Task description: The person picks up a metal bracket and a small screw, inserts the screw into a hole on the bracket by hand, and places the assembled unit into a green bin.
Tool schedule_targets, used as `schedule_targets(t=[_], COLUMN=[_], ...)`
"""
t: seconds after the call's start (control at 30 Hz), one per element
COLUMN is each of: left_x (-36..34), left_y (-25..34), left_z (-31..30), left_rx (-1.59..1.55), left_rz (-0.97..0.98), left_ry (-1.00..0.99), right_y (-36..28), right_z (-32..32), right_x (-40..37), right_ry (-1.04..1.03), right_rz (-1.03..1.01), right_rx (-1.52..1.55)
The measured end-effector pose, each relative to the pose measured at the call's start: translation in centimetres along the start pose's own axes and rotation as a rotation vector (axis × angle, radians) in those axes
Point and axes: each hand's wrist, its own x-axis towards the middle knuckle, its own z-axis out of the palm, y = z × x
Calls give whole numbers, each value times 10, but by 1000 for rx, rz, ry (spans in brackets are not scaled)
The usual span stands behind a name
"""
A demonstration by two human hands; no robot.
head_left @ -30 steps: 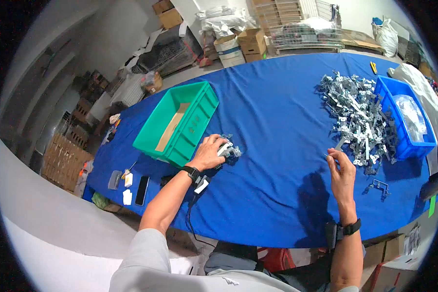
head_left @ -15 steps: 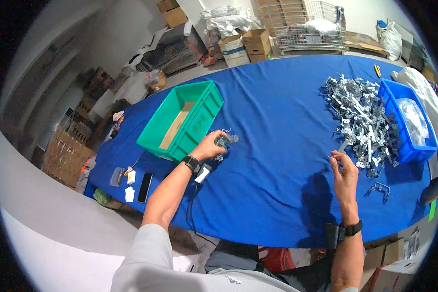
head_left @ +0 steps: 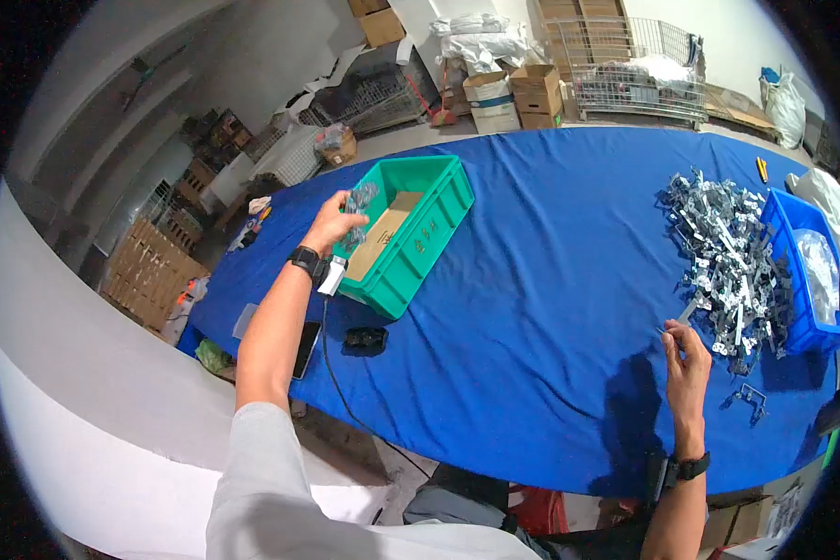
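Observation:
My left hand (head_left: pixel 334 224) is closed around a bunch of grey metal brackets (head_left: pixel 360 198), held over the left side of the green bin (head_left: pixel 431 241). A sheet of cardboard (head_left: pixel 383 245) lies in the bottom of that bin. Pinched between the fingertips of my right hand (head_left: pixel 687 364) is a thin metal piece (head_left: pixel 662 329), mostly hidden by the fingers. This hand is just left of a large pile of metal brackets (head_left: pixel 730 257). One loose bracket (head_left: pixel 749 401) lies on the cloth to its right.
Blue cloth (head_left: pixel 532 280) covers the table. At the right stands a blue bin (head_left: pixel 798 327) with a clear plastic bag (head_left: pixel 815 261) in it. A yellow-handled tool (head_left: pixel 762 169) lies behind the pile. A black cable (head_left: pixel 331 373) runs from my left wrist past a phone (head_left: pixel 305 350).
My left hand has moved up and left with the brackets, from beside the green bin to over it. My right hand stays by the pile. The camera view has shifted.

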Motion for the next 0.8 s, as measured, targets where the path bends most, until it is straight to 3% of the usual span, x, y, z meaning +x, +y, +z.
schedule_targets(t=[0.03, 0.1, 0.2, 0.33, 0.57, 0.6, 0.63, 0.67, 0.73, 0.8], left_x=[29, 27, 18, 19, 6, 12, 14, 8, -3, -18], left_y=[-51, -63, -72, -78, -61, -74, -77, -67, -40, -3], left_z=[-6, 4, 18, 32, 29, 22, 11, 1, 1, 13], left_rx=[139, 430, 580, 718, 627, 713, 527, 314, 258, 37], left_rz=[-5, -59, -120, -76, -148, -56, -45, -96, 12, 60], left_ry=[-82, -91, -221, -217, -437, -438, -480, -469, -224, -95], right_y=[0, 0, -1, -1, 1, 1, 2, -3, -13, -9], right_z=[0, -1, -2, -1, 4, 4, 5, 6, 4, 4], right_x=[0, 0, -2, -1, -5, -5, -5, -4, -4, -4], right_ry=[-14, -22, -36, -41, -73, -79, -61, -55, -85, -76], right_rz=[10, 24, 26, 7, 42, 49, -14, -29, -32, -178], right_rx=[-10, -26, -53, -22, -13, -4, -29, -48, 28, -1])
